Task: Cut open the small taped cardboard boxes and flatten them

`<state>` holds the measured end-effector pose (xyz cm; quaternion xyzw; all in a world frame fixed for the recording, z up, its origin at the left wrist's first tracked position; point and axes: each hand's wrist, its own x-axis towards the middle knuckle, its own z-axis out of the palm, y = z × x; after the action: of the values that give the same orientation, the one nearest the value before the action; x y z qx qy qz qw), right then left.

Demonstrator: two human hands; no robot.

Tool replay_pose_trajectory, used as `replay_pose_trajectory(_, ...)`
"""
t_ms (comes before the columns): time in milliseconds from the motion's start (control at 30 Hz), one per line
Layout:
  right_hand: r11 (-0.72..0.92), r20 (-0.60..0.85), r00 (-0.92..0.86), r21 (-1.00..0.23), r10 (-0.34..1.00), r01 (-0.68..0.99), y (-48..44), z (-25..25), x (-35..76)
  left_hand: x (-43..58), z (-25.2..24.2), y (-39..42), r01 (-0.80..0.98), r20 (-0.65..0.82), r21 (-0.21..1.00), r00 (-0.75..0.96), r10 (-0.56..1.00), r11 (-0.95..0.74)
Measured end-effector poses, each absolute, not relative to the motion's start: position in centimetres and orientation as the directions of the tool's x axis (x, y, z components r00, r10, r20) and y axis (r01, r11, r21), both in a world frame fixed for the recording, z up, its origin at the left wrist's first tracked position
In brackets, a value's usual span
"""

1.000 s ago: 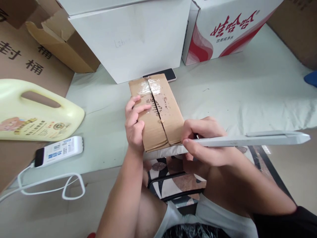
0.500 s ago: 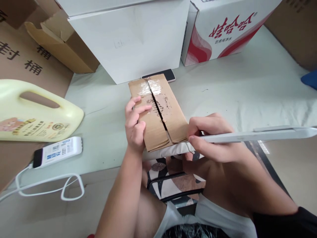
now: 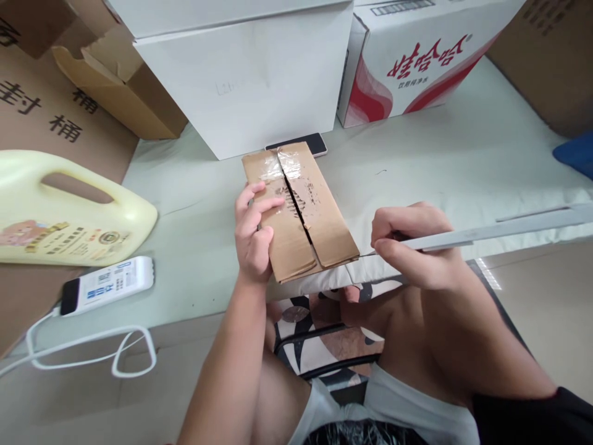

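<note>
A small brown cardboard box [image 3: 319,210] lies near the table's front edge, a dark gap running between its two top flaps. Clear tape covers the far end of the gap, and the printed middle is scuffed and torn. My left hand [image 3: 254,232] grips the box's left side, fingers on the upper face. To the right of the box, my right hand [image 3: 412,244] is closed around a long white pen-shaped tool [image 3: 509,230]. Its thin tip points left at the box's near right corner; whether it touches I cannot tell.
Behind the box lie a dark phone [image 3: 315,144], a white carton [image 3: 250,86] and a red-and-white carton [image 3: 417,74]. Leftward are a cream jug [image 3: 69,210], a white power bank [image 3: 111,286] with cable, and an open brown carton [image 3: 134,99]. Something blue [image 3: 577,154] sits far right.
My right hand has moved right with the white tool, away from the box's near corner, baring the thin tip. The left hand and box have stayed almost still.
</note>
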<state>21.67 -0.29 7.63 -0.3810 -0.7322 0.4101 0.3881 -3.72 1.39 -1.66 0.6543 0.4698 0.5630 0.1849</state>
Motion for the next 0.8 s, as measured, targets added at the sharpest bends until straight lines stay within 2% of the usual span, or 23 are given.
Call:
replay_pose_trajectory(67, 0.371, 0.306, -0.342, -0.918, 0.889, 0.143, -0.3, 6.8, 21.8, -3.7, -1.6, 1.4, 0.409, 0.558, 0.773, -0.074, 0.827, -0.485)
replay_pose_trajectory(133, 0.385, 0.372, -0.202, -0.923, 0.906, 0.026, -0.1, 5.7, 21.9, -3.7, -1.6, 1.4, 0.404, 0.557, 0.775, -0.075, 0.827, -0.486)
replay_pose_trajectory(233, 0.353, 0.352, -0.03, -0.935, 0.936, 0.042, 0.4, 4.5, 21.8, -3.7, -1.7, 1.4, 0.39, 0.562, 0.778, -0.08, 0.824, -0.493)
replay_pose_trajectory(467, 0.28, 0.273, -0.061, -0.946, 0.96, 0.162, 0.9, 4.4, 21.0, -3.7, -1.6, 1.5, 0.394, 0.533, 0.795, -0.091, 0.841, -0.461)
replay_pose_trajectory(667, 0.296, 0.289, 0.101, -0.953, 0.952, -0.063, 1.0, 4.2, 21.1, -3.7, -1.8, 1.5, 0.38, 0.549, 0.79, -0.092, 0.831, -0.48)
replay_pose_trajectory(800, 0.264, 0.254, 0.104, -0.96, 0.962, -0.093, 1.0, 4.3, 21.0, -3.7, -1.8, 1.5, 0.381, 0.547, 0.789, -0.078, 0.834, -0.481)
